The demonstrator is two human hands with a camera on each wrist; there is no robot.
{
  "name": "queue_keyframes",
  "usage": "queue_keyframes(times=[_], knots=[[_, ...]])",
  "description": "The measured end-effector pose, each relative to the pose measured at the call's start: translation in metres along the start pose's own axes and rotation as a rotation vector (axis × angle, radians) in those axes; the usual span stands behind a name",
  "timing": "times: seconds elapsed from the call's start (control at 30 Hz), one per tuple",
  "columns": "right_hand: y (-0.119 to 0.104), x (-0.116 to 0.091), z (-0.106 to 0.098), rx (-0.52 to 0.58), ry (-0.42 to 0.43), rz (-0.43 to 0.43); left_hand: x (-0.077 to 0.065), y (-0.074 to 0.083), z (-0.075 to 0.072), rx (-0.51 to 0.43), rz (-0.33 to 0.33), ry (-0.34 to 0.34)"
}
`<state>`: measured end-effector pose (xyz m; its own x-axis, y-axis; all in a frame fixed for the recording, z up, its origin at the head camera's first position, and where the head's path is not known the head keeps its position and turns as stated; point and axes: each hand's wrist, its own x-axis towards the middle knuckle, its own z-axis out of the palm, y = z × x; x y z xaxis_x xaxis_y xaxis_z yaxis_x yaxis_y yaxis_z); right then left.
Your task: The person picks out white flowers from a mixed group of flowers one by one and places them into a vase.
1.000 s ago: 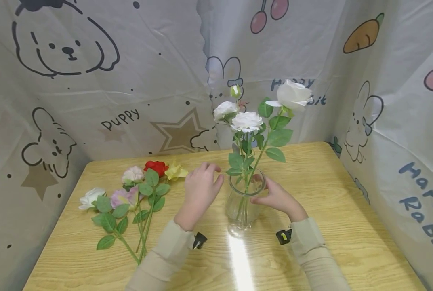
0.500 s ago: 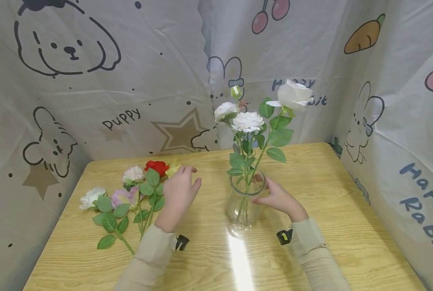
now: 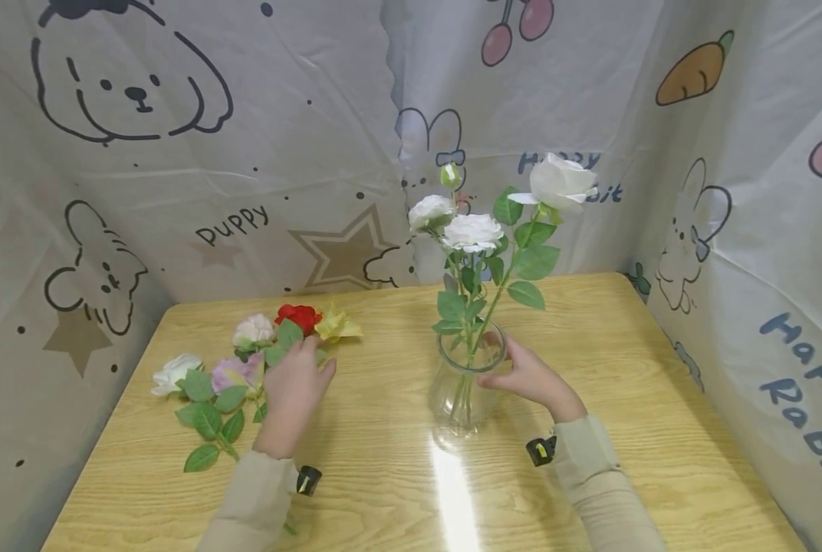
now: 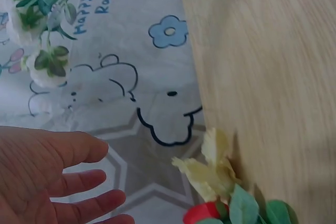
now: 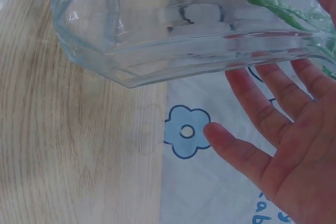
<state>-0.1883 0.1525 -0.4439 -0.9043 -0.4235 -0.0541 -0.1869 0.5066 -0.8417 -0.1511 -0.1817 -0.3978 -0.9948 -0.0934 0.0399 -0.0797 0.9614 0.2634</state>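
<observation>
A clear glass vase [image 3: 445,392] stands on the table holding a tall white rose [image 3: 559,182] and white ruffled flowers [image 3: 471,232] with a bud. My right hand [image 3: 535,379] grips its neck from the right, thumb in front; in the right wrist view the fingers [image 5: 273,93] reach behind the glass [image 5: 152,69]. At the left, my left hand [image 3: 292,391] is over the lying flower stems, fingers extended and parted in the left wrist view. Just beyond it lie a red rose [image 3: 297,317] and a yellow flower [image 3: 340,325]. The hand covers part of the stems.
Left of that hand lie a pale pink flower [image 3: 252,331], a purple flower [image 3: 231,374] and a white rose [image 3: 175,374] with leafy stems. A printed cloth [image 3: 335,138] surrounds the wooden table [image 3: 383,475] at the back and sides.
My left hand has moved left from beside the vase, passing the yellow flower, to over the lying stems. The right hand stays on the vase.
</observation>
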Motion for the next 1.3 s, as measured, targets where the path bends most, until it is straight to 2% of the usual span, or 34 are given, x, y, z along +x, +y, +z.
queue_keyframes(times=[0.33,0.57,0.87,1.0,1.3], knots=[[0.001,-0.001,0.001,0.015,0.002,0.002,-0.011,-0.034,0.003,-0.009,-0.084,-0.056],[0.001,-0.003,0.001,0.019,0.002,0.008,-0.022,-0.054,0.002,-0.018,-0.177,-0.149],[0.002,-0.001,0.001,0.012,-0.001,0.005,-0.034,-0.079,0.001,-0.015,-0.233,-0.179],[0.002,0.0,0.001,0.006,-0.003,-0.004,-0.041,-0.093,0.006,-0.024,-0.256,-0.18],[0.003,-0.001,0.001,0.005,-0.006,-0.013,-0.055,-0.121,0.02,-0.025,-0.359,-0.339]])
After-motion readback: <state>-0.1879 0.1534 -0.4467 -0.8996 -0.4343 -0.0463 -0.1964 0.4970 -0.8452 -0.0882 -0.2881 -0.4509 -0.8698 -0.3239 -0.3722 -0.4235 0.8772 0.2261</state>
